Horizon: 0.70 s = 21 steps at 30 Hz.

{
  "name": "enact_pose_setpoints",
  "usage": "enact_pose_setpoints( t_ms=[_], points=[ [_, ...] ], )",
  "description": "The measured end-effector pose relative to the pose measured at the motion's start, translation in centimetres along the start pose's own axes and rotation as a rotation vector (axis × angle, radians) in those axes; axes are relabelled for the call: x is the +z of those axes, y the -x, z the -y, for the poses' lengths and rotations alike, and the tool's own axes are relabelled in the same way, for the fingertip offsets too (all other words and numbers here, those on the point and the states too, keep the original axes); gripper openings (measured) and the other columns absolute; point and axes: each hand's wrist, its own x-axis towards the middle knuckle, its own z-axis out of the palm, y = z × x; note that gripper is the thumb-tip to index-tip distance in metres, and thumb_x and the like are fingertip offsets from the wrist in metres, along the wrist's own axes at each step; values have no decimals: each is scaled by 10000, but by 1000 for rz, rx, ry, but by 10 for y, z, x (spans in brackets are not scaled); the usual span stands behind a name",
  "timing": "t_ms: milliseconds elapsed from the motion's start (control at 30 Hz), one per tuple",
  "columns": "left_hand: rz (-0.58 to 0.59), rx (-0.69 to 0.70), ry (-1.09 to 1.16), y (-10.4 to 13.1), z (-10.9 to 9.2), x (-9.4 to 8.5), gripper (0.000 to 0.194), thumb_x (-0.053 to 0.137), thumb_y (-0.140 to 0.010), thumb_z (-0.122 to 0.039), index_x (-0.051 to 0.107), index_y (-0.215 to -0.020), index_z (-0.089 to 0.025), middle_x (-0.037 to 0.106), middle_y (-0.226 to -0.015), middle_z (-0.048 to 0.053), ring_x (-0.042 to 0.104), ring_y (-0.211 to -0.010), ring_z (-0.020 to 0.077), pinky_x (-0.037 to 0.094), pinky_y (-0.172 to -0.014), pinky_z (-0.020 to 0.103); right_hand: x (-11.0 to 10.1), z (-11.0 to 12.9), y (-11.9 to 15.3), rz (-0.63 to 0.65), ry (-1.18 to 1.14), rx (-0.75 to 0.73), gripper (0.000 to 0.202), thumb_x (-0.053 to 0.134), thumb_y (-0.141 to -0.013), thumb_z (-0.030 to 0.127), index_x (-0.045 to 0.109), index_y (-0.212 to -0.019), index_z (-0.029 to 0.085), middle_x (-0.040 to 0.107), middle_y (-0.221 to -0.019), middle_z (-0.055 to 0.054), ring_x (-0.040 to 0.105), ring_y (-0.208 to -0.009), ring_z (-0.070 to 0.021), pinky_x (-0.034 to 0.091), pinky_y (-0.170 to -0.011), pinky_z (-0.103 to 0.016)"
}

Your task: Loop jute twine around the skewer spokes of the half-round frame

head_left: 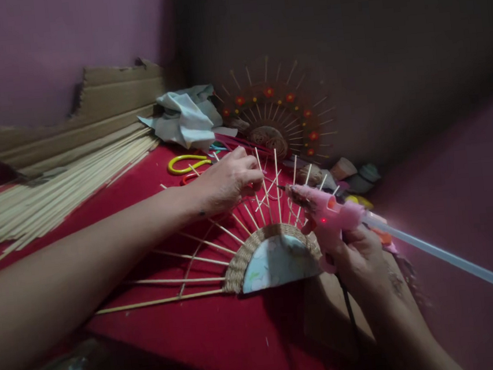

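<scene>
Now, right hand (pixel 358 255) gripping pink glue gun (pixel 340 212), left hand (pixel 232 177) curled among thin sticks (pixel 277 188), its hold unclear, woven half-round base (pixel 245 254) below and between both hands.

A red-covered tabletop (pixel 234 331) bears a half-round fan (pixel 264 259) near its front edge, its thin sticks radiating toward the left and back edges. Along the left edge lies a bundle of pale sticks (pixel 68 193); inward from the back edge lie yellow-handled scissors (pixel 184 171), near a crumpled pale cloth (pixel 186 121).
</scene>
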Motion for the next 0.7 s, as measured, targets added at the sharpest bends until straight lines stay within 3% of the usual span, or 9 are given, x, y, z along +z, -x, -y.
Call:
enact_pose_setpoints(
  t_ms=[100,367,500,600,700],
  points=[
    [-43,55,-57,-6,-6,-6,161,530,-863,-226,633,-749,-177,590,-835,63,424,-817,186,383,-736,314,-11,-6,6,-1,-43,85,293,609,-752,450,665,-712,165,407,-451,43,366,-369,-82,298,-332,-208],
    [-54,130,-223,-15,-29,-24,209,489,-890,-164,637,-743,-151,586,-807,89,424,-807,196,404,-709,315,-24,1,21,46,34,123,249,580,-759,392,703,-731,177,453,-437,38,394,-387,-82,286,-370,-209],
    [-84,154,-290,-16,-39,-31,216,477,-900,-174,626,-744,-154,586,-827,91,423,-803,195,414,-724,322,-27,5,23,18,46,145,241,618,-731,391,708,-667,177,549,-495,8,482,-466,-106,357,-425,-216],
    [-80,173,-337,-16,-47,-37,225,468,-906,-187,622,-746,-152,592,-842,97,419,-802,197,419,-741,330,-25,6,23,-36,-130,192,250,654,-692,404,702,-629,166,609,-545,-19,524,-503,-125,385,-445,-224],
    [-77,180,-367,-16,-53,-42,214,474,-903,-183,624,-754,-147,593,-842,101,423,-801,198,418,-749,333,-23,0,21,-41,-360,211,254,614,-700,376,699,-634,145,574,-488,-22,466,-432,-106,333,-401,-219]
  ],
)
